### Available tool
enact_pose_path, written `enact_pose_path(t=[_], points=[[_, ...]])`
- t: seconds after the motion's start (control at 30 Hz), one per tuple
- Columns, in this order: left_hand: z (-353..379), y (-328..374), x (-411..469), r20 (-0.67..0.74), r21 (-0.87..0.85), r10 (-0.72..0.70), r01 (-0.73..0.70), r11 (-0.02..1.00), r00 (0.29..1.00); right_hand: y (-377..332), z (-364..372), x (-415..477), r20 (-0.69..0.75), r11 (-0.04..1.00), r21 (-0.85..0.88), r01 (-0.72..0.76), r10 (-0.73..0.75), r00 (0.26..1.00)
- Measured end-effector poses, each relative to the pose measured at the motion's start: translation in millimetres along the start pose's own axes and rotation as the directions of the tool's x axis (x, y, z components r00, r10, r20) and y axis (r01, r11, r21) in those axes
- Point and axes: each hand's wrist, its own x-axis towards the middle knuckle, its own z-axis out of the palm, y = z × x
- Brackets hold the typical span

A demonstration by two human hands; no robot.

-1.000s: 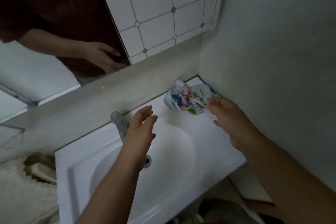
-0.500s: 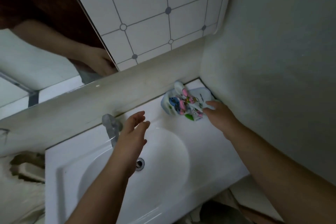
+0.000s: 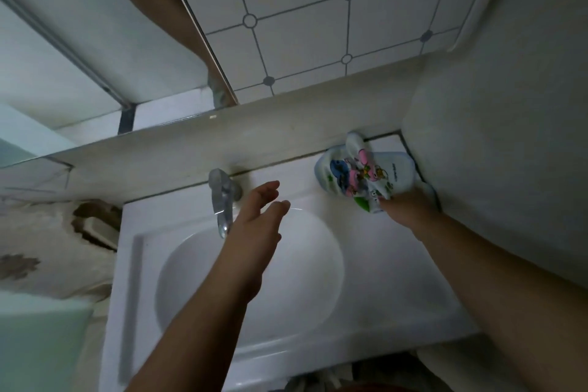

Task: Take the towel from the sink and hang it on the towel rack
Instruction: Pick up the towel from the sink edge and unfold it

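Beside the faucet (image 3: 222, 200), on the sink (image 3: 366, 264) ledge's far corner, the right hand (image 3: 407, 210) has just reached the towel (image 3: 359, 175), fingers hidden, grip uncertain, left hand (image 3: 257, 232) spread, so lifting comes next.

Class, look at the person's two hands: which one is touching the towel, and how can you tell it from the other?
The right hand, at the towel in the sink's back corner. The left hand hangs open over the basin, touching nothing.

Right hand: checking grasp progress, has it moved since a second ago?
Yes. The right hand went forward to the towel in the sink's back corner, now touching it.
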Motion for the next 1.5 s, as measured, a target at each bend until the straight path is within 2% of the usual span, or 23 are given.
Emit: enact_pose_path(t=[0.13, 0.33, 0.57, 0.63, 0.73, 0.83, 0.97, 1.1, 1.2, 1.27, 1.37, 1.43, 1.5], points=[[1, 9, -2, 0.014, 0.042, 0.034, -0.035, 0.998, 0.999, -4, -4, -9, -0.003, 0.979, 0.197, -0.057, 0.059, 0.998], [0, 16, 1, 0.042, 0.066, 0.065, -0.067, 0.996, 0.997, 3, -6, -20, -0.023, 0.979, 0.190, -0.068, 0.074, 0.997], [-1, 14, 4, 0.092, 0.072, 0.051, -0.058, 0.996, 0.994, 3, -6, -38, 0.020, 0.991, -0.076, -0.113, 0.114, 0.993], [-2, 13, 3, 0.100, 0.070, 0.051, -0.058, 0.996, 0.994, 2, -7, -43, -0.001, 0.994, -0.098, -0.043, 0.044, 0.999], [-4, 14, 2, 0.095, 0.062, 0.066, -0.072, 0.996, 0.993, -5, -13, -49, -0.125, 0.982, -0.157, 0.105, -0.125, 0.984], [-6, 16, 1, 0.093, 0.052, 0.093, -0.098, 0.994, 0.991, -24, -22, -65, -0.229, 0.951, -0.263, 0.160, -0.223, 0.948], [-11, 20, 0, 0.105, 0.039, 0.144, -0.148, 0.988, 0.984, -55, -41, -93, -0.327, 0.882, -0.359, 0.304, -0.424, 0.844], [-23, 23, -1, 0.135, 0.120, 0.248, -0.264, 0.957, 0.959, -87, -61, -135, -0.416, 0.801, -0.313, 0.510, -0.598, 0.685], [-40, 25, 5, 0.211, 0.286, 0.392, -0.440, 0.851, 0.895, -108, -75, -173, -0.447, 0.684, -0.274, 0.676, -0.713, 0.540], [-50, 29, 8, 0.263, 0.349, 0.457, -0.526, 0.776, 0.850, -119, -80, -195, -0.452, 0.618, -0.276, 0.736, -0.760, 0.468], [-59, 30, 12, 0.320, 0.402, 0.513, -0.605, 0.688, 0.796, -135, -80, -223, -0.441, 0.554, -0.277, 0.785, -0.799, 0.408], [-60, 28, 12, 0.347, 0.454, 0.519, -0.624, 0.636, 0.781, -143, -78, -238, -0.444, 0.486, -0.280, 0.828, -0.830, 0.337], [-61, 26, 12, 0.345, 0.476, 0.516, -0.620, 0.623, 0.784, -152, -76, -254, -0.436, 0.468, -0.263, 0.844, -0.838, 0.329]])
